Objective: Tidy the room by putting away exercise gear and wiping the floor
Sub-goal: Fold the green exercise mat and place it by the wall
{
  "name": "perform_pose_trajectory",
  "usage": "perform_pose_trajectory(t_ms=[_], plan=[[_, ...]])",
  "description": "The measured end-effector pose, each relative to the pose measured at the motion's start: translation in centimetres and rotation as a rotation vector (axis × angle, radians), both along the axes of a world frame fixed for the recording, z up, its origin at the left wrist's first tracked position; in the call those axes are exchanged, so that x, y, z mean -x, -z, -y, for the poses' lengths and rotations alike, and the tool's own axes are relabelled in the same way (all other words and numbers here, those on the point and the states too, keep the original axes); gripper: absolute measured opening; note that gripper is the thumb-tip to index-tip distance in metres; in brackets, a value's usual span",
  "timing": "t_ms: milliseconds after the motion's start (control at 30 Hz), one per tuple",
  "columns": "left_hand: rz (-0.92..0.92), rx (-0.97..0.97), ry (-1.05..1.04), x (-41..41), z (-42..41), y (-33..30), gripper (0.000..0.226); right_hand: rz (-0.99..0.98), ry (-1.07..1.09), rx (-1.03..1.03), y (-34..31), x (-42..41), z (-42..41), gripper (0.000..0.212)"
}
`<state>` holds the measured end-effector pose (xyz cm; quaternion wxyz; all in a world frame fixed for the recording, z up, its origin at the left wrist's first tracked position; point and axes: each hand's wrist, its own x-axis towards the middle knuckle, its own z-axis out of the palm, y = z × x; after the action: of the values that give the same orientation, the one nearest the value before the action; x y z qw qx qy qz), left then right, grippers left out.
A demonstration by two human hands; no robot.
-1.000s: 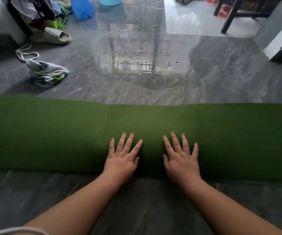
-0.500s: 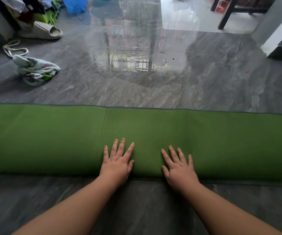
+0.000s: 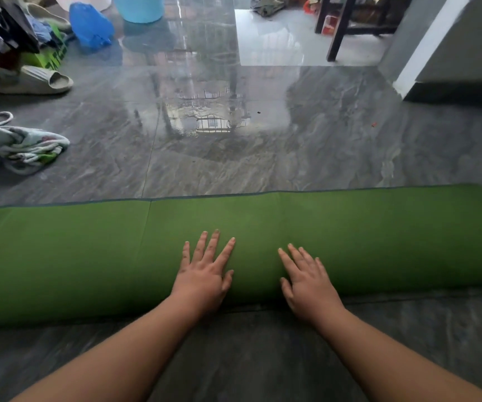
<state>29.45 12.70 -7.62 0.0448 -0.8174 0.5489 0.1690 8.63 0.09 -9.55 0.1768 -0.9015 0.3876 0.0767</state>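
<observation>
A green exercise mat lies rolled up across the whole width of the grey tiled floor, with a thin flat edge showing along its far side. My left hand presses flat on the roll near its middle, fingers spread. My right hand presses beside it, fingers straight, about a hand's width to the right. A crumpled white and green cloth lies on the floor at the far left, apart from the mat.
A wet shiny patch covers the floor beyond the mat. A slipper, a clothes pile, a blue bag and a blue bucket stand far left. Dark table legs and a wall corner are far right.
Both hands have slid back toward me on the roll, and the mat's far edge now lies a little farther along the floor. The view has tilted up slightly.
</observation>
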Motion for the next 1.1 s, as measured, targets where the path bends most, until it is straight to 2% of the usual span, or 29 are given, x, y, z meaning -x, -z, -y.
perform_pose_trajectory(t_ms=[233, 533, 700, 867, 1000, 1100], plan=[[-0.013, 0.005, 0.114, 6.4, 5.8, -3.4, 0.068, 0.032, 0.182, 0.014, -1.9, 6.8, 4.3, 0.065], [-0.076, 0.022, 0.261, 18.3, 12.7, -0.3, 0.071, 0.146, 0.587, -0.079, 0.7, 17.0, 9.1, 0.065], [-0.111, 0.037, 0.316, 22.4, 14.7, 0.9, 0.07, 0.361, 0.938, -0.075, 2.2, 21.1, 11.8, 0.059], [-0.135, 0.001, 0.31, 22.8, 15.9, 2.4, 0.069, 0.762, 1.525, -0.241, 2.3, 22.3, 14.8, 0.058], [-0.142, -0.014, 0.296, 22.7, 16.5, 3.5, 0.07, 1.012, 1.724, -0.279, 2.6, 22.6, 15.9, 0.068], [-0.136, -0.004, 0.296, 22.9, 16.3, 4.0, 0.069, 1.239, 1.822, -0.425, 3.0, 23.5, 17.0, 0.072]])
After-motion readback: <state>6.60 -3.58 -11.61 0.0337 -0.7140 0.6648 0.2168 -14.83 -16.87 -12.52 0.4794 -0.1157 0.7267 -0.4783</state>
